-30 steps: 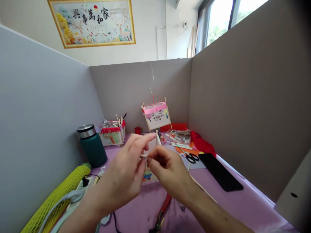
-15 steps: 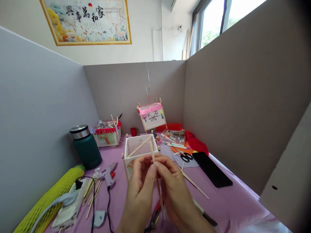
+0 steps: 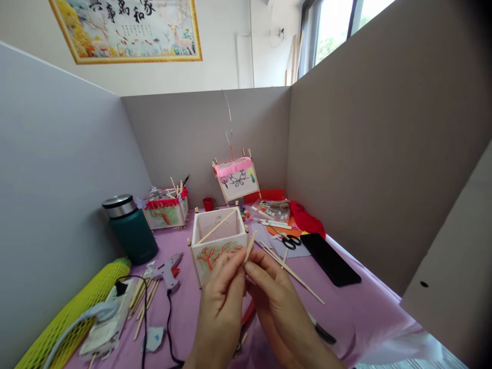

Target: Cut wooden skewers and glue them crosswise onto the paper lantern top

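Pinching a thin wooden stick (image 3: pixel 250 246), the left hand (image 3: pixel 221 294) and the right hand (image 3: pixel 274 292) meet in the middle of the view. The grip of each hand is closed on this stick with the thumb and fingers; its upper end shows above them, leaning to the right, and its lower part is hidden. The stick is above the desk (image 3: pixel 361 318), in front of the right part of an open paper lantern (image 3: pixel 211 259), which has a drawn orange tree on its front and one stick laid diagonally across its top. Below the hands, there is a red-handled tool (image 3: pixel 249 313), partly covered. To the right lie loose sticks (image 3: pixel 303 285), black-handled scissors (image 3: pixel 290 241) and a black smartphone (image 3: pixel 330 259). To the left are a lilac glue gun (image 3: pixel 167 271), more sticks beside a white power strip (image 3: pixel 102 328), and a teal bottle (image 3: pixel 132 236). Farther behind, a pink-trimmed lantern (image 3: pixel 238 182) is tilted, near the back partition (image 3: pixel 172 133).
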The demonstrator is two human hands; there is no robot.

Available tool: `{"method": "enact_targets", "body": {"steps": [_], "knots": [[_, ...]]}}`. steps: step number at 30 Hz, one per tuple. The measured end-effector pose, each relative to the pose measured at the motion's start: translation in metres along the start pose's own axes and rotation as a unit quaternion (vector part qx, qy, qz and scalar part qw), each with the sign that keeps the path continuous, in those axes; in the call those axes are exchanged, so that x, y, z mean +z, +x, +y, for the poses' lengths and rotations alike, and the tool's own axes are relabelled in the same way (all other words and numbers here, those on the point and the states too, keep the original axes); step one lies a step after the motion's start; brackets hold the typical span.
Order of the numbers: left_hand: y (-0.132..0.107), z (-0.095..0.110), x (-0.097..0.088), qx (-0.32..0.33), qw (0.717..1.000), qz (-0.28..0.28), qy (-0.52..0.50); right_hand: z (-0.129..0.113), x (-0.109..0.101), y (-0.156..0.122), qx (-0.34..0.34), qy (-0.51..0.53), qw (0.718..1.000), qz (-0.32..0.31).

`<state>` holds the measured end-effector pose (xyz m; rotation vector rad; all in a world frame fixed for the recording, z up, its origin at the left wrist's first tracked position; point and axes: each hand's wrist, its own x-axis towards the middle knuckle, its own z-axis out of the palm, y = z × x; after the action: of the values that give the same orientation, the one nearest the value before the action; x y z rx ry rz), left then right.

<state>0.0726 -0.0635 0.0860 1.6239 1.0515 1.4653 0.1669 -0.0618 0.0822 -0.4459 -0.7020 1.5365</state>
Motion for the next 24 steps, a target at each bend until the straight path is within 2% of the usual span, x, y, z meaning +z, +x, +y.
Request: {"method": "enact_targets", "body": {"steps": [5, 11, 15, 17, 19, 20, 21, 22, 23, 24], "knots": [[-0.001, 0.001, -0.001, -0.014, 0.999, -0.004, 0.035, 0.002, -0.006, 0.000, 0.019, 0.007, 1.000, 0.015], [-0.004, -0.004, -0.006, -0.030, 0.998, -0.010, 0.051, -0.002, -0.011, 0.000, 0.080, 0.038, 0.995, -0.041], [-0.005, -0.004, -0.010, -0.036, 0.998, -0.026, 0.054, 0.000, -0.014, -0.001, 0.118, 0.037, 0.991, -0.050], [-0.005, -0.007, -0.016, -0.048, 0.996, -0.040, 0.060, 0.001, -0.023, -0.003, 0.119, -0.028, 0.991, -0.048], [-0.005, -0.015, -0.023, -0.075, 0.992, -0.053, 0.089, 0.001, -0.042, -0.007, 0.095, -0.186, 0.977, -0.038], [-0.006, -0.020, -0.026, -0.094, 0.987, -0.061, 0.113, 0.000, -0.056, -0.010, 0.062, -0.296, 0.953, -0.021], [-0.007, -0.026, -0.029, -0.116, 0.981, -0.071, 0.140, -0.001, -0.070, -0.013, 0.019, -0.417, 0.909, -0.002], [-0.008, -0.033, -0.032, -0.136, 0.972, -0.085, 0.169, -0.003, -0.086, -0.016, -0.047, -0.532, 0.845, 0.033], [-0.010, -0.040, -0.033, -0.151, 0.963, -0.102, 0.197, -0.005, -0.102, -0.019, -0.108, -0.628, 0.767, 0.078], [-0.013, -0.047, -0.032, -0.158, 0.954, -0.123, 0.225, -0.006, -0.116, -0.023, -0.136, -0.702, 0.690, 0.113]]}}
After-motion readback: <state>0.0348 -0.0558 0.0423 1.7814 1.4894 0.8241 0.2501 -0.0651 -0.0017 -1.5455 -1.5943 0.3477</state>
